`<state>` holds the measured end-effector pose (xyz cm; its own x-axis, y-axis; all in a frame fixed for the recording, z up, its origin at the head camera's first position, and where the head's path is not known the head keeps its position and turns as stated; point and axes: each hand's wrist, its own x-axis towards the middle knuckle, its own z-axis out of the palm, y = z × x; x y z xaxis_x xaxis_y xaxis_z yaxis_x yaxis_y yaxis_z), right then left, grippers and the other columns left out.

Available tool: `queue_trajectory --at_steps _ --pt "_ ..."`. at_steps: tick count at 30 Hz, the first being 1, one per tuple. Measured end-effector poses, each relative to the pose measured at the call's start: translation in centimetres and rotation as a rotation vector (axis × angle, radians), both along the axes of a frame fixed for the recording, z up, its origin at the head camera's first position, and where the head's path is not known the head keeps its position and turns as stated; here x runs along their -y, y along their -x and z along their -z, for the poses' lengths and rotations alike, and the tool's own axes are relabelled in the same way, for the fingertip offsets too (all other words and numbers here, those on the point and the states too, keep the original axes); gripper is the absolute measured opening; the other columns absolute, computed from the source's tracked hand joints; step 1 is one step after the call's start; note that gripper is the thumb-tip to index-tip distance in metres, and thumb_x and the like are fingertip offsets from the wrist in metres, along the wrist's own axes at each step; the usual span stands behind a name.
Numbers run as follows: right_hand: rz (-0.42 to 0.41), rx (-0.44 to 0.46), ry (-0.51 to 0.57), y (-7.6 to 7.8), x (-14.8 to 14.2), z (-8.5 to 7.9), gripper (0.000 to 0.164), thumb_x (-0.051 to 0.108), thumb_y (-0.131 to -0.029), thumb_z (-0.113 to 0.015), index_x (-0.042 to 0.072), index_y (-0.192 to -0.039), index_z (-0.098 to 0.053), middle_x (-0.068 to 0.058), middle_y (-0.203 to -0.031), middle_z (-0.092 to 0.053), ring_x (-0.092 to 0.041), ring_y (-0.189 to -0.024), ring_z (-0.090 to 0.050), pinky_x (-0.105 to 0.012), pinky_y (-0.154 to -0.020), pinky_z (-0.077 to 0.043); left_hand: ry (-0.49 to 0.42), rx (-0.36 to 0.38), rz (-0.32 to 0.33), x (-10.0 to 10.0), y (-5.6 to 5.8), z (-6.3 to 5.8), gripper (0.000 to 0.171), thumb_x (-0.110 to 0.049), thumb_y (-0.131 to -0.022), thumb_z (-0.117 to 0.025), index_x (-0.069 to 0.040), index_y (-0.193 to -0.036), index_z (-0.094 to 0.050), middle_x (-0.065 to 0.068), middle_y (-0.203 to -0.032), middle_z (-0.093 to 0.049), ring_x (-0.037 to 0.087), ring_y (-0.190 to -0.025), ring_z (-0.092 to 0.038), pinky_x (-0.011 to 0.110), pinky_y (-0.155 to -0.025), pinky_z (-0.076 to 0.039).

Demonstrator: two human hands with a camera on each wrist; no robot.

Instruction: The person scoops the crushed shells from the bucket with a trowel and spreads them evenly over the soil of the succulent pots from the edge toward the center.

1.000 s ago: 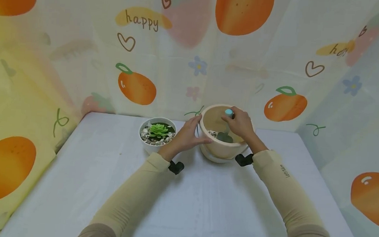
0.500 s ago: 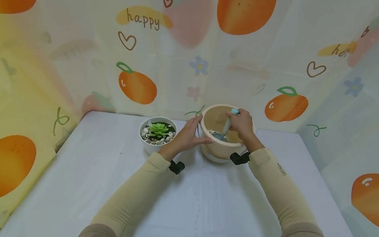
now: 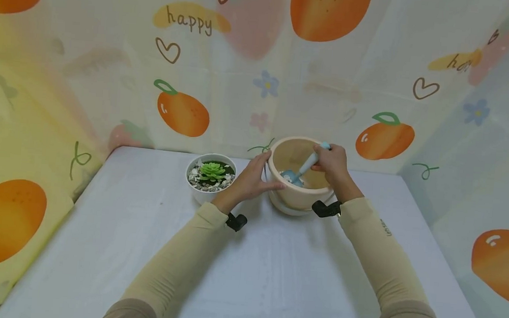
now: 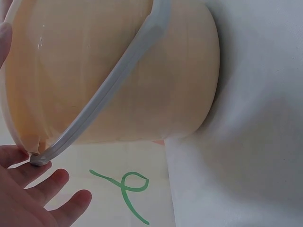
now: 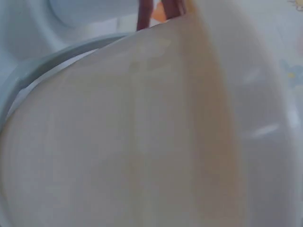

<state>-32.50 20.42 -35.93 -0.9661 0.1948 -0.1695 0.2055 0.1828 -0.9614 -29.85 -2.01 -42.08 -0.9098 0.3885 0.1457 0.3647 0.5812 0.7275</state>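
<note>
A cream bucket (image 3: 303, 199) with a grey carrying handle (image 4: 106, 94) stands upright towards the back of the table. My left hand (image 3: 249, 178) rests against its left side, fingers spread beside the handle joint and thumb across the near rim. In the left wrist view some fingertips (image 4: 78, 201) are clear of the bucket. My right hand (image 3: 333, 163) reaches over the right rim and grips a small blue toy shovel (image 3: 309, 163) by its handle. The shovel leans right, its blade low inside the bucket, over the pebbles at the bottom. The right wrist view shows mainly the bucket wall (image 5: 109, 132).
Left of the bucket stands a white pot (image 3: 203, 195) with a green succulent (image 3: 212, 171) among pale stones. A white cloth covers the table (image 3: 255, 277). Fruit-printed curtains (image 3: 236, 98) hang right behind the bucket and along both sides.
My right hand has shifted to the right, tilting the shovel's handle over and turning its blade so the blue face shows. The left hand keeps its place on the bucket.
</note>
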Motion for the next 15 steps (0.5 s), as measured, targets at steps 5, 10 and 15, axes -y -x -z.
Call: queue_trajectory --at_steps 5,10,15 --pt "0.022 0.011 0.096 -0.2 -0.5 -0.9 0.036 0.023 -0.1 -0.053 -0.007 -0.12 -0.049 -0.002 -0.068 -0.056 -0.007 -0.047 -0.061 -0.02 -0.051 -0.055 -0.002 -0.011 -0.001 0.0 0.1 0.0 0.106 -0.05 -0.078 -0.078 -0.013 -0.157 -0.017 0.015 -0.159 -0.025 0.032 -0.147 -0.026 0.051 -0.116 -0.031" --pt "0.02 0.042 0.177 -0.3 -1.1 -1.2 0.049 0.023 -0.101 -0.05 -0.012 -0.135 -0.041 0.0 -0.059 -0.058 -0.008 -0.049 -0.064 -0.022 -0.054 -0.057 0.004 -0.014 -0.005 0.1 0.1 0.2 0.106 -0.049 -0.078 -0.078 -0.013 -0.157 -0.017 0.015 -0.16 -0.025 0.031 -0.148 -0.025 0.05 -0.117 -0.03" --pt "0.039 0.05 0.229 0.0 -1.8 -1.4 0.047 0.022 -0.102 -0.049 -0.011 -0.134 -0.041 -0.001 -0.06 -0.06 -0.009 -0.052 -0.067 -0.024 -0.057 -0.058 0.012 -0.021 -0.003 0.1 0.2 0.3 0.106 -0.049 -0.078 -0.078 -0.012 -0.157 -0.017 0.016 -0.159 -0.025 0.032 -0.148 -0.025 0.049 -0.118 -0.029"
